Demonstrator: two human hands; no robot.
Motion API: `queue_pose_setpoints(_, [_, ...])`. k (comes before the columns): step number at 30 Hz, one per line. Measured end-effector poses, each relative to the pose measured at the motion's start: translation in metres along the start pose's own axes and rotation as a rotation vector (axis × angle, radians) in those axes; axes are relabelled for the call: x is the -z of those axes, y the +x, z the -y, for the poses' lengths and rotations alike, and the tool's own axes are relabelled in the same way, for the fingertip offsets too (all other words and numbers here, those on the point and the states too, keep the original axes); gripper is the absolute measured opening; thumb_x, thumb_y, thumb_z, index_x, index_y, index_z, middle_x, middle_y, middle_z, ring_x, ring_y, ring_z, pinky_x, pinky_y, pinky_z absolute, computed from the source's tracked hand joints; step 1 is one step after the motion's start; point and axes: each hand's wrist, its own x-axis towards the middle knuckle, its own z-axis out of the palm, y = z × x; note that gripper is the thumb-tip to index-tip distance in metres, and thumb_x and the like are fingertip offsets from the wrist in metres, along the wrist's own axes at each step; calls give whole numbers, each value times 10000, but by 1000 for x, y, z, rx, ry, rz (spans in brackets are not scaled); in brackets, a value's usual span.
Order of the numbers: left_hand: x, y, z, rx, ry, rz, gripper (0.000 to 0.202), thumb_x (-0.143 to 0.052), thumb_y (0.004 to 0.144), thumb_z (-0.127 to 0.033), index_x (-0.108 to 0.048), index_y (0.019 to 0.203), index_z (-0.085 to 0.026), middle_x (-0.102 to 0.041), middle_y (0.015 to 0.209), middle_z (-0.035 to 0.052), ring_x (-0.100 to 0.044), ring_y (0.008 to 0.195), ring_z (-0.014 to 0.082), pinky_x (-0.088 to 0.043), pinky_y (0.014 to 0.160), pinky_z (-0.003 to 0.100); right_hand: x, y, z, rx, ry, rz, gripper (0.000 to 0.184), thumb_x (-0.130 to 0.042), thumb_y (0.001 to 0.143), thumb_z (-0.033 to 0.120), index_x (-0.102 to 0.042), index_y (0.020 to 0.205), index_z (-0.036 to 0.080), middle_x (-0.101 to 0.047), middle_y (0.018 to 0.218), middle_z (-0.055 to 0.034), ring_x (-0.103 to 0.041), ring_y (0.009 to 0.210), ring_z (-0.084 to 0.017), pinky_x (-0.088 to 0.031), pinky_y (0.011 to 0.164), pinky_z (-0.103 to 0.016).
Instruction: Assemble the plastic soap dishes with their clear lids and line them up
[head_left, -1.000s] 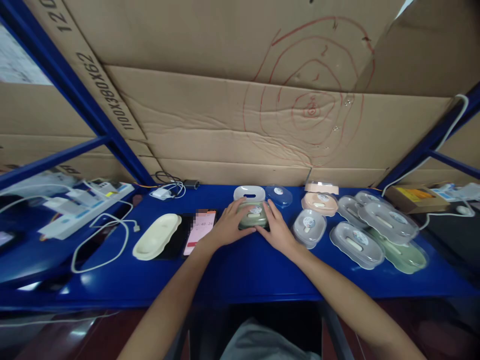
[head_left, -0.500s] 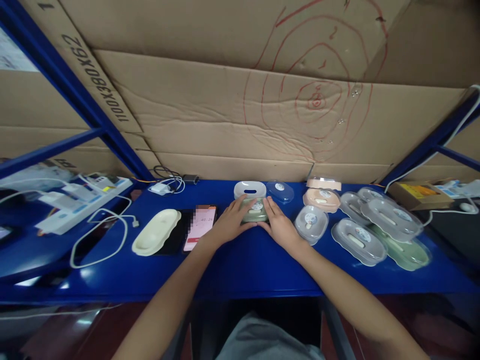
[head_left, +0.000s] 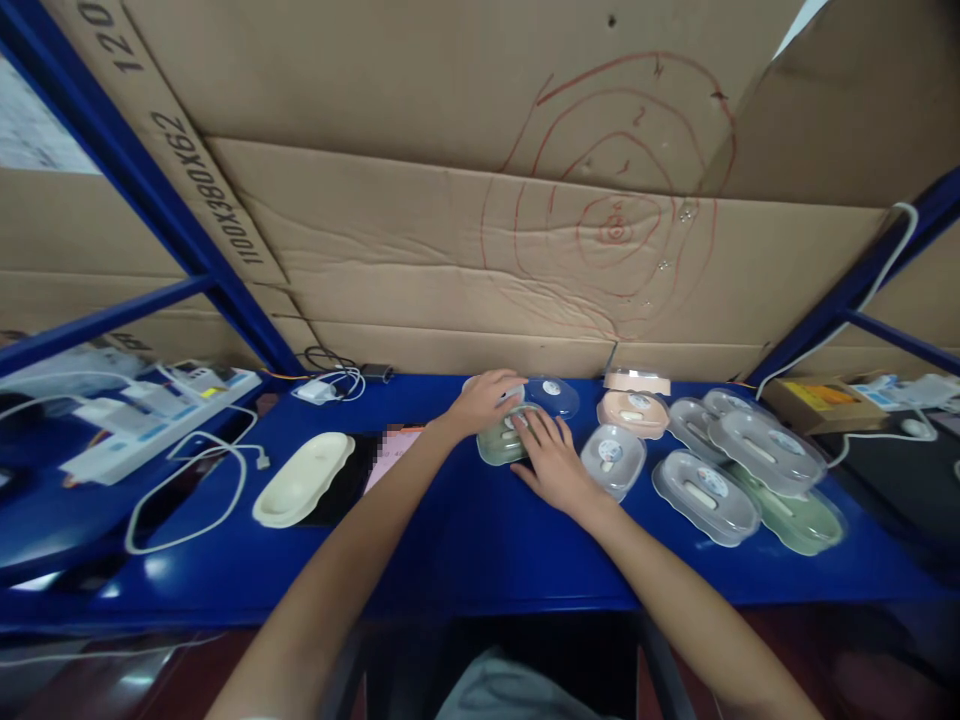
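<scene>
A green oval dish with a clear lid [head_left: 495, 446], apparently a soap box, sits at the middle of the blue table. My right hand [head_left: 559, 465] lies over its right side, fingers spread on the lid. Just behind the box, my left hand [head_left: 486, 402] reaches over a white oval tray [head_left: 469, 384] with its fingers stretched out to the right. The hand covers most of that tray, and I cannot see whether it grips the rim. A loose clear lid with a round sticker [head_left: 559, 398] lies right of the tray.
Lidded grey boxes [head_left: 613, 462], a peach box [head_left: 634, 412] and a green box [head_left: 802, 515] stand on the right, some stacked. On the left are a cream tray [head_left: 304, 480], a phone [head_left: 390, 455], a power strip [head_left: 161, 425] and cables. Cardboard [head_left: 420, 240] closes the back.
My left hand has left the green box and moved back over the white tray. The right hand has slid further onto the lid. The camera view has shifted slightly.
</scene>
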Motion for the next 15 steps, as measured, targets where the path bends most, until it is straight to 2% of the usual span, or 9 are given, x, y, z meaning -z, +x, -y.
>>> queue_pose_setpoints(4, [-22, 54, -7, -56, -11, 118, 376, -684, 1050, -390, -651, 1373, -201, -657, 1408, 119, -687, 1196, 267, -606, 1010, 492, 4, 1, 6, 17, -23, 2, 741, -689, 1012, 458, -445, 1629, 127, -447, 1676, -250, -351, 1592, -415, -298, 1276, -667])
queue_pose_setpoints(7, [-32, 65, -2, -27, 2, 172, 384, -691, 1047, -395, -649, 1370, -193, -662, 1388, 119, -696, 1166, 262, -618, 980, 482, 7, -1, 9, 17, -51, 6, 709, -683, 1017, 474, -481, 1601, 126, -478, 1657, -245, -389, 1568, -416, -310, 1266, -673])
queue_pose_setpoints(9, [-33, 58, 6, -4, 10, 171, 390, -694, 1045, -395, -646, 1374, -190, -661, 1389, 120, -696, 1170, 265, -617, 982, 486, 8, -3, 12, 2, -60, 3, 688, -686, 1016, 434, -488, 1597, 122, -492, 1648, -245, -408, 1558, -416, -312, 1264, -679])
queue_pose_setpoints(12, [-29, 35, 19, 40, 34, 129, 389, -693, 1045, -395, -647, 1374, -191, -660, 1393, 120, -695, 1174, 266, -616, 985, 487, 9, -8, 17, -22, -80, -14, 646, -670, 1011, 352, -508, 1589, 116, -518, 1626, -256, -433, 1542, -427, -304, 1263, -697])
queue_pose_setpoints(15, [-22, 8, 29, 103, 80, 66, 395, -696, 1043, -395, -645, 1377, -189, -660, 1390, 120, -696, 1171, 267, -617, 981, 487, 10, -11, 17, -46, -100, -28, 582, -588, 993, 189, -547, 1571, 138, -545, 1612, -234, -438, 1541, -419, -261, 1279, -713])
